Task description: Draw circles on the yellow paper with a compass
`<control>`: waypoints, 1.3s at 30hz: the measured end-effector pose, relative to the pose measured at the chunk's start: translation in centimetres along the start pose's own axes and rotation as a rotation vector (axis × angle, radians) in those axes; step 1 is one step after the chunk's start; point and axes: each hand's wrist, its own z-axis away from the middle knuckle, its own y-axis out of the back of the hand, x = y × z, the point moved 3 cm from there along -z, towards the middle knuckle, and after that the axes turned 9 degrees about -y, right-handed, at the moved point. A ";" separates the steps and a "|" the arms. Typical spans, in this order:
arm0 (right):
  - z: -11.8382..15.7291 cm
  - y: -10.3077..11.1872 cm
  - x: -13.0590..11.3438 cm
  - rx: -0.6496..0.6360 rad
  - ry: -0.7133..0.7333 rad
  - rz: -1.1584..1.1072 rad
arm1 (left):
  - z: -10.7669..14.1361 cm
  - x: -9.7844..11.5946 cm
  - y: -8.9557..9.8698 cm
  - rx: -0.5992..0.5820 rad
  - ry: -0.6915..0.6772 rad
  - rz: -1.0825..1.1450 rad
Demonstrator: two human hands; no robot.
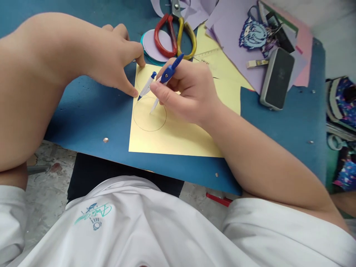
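My right hand point(189, 89) grips a blue and white drawing compass point(166, 75) near its top. One leg's point stands inside a circle drawn on the yellow paper point(180, 137); the other leg, with a blue-tipped pen or pencil, touches the paper at the circle's upper left. A second drawn circle shows partly above it, half covered by my hands. My left hand point(119, 55) rests with fingers apart, thumb and fingertips pressing the paper's upper left edge. Nothing is held in it.
Scissors point(175, 33) with red and yellow handles lie over round lilac and teal paper discs point(152, 44). Purple sheets point(225, 33), a clear ruler point(207, 53), a dark keychain point(253, 33) and a grey-black box point(278, 79) occupy the blue table's point(91, 115) far right.
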 end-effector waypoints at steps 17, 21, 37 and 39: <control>0.7 -1.3 3.0 -0.006 -0.249 -0.409 | 1.3 2.1 0.9 -0.048 0.085 -0.014; 0.8 -1.3 3.5 -0.025 -0.215 -0.407 | 1.4 2.4 0.9 -0.046 0.081 -0.004; 1.0 -1.0 3.2 -0.001 -0.199 -0.373 | 1.4 2.6 1.0 -0.038 0.082 -0.018; 1.3 -0.9 2.4 0.000 -0.189 -0.313 | 1.3 2.5 1.0 -0.042 0.072 -0.035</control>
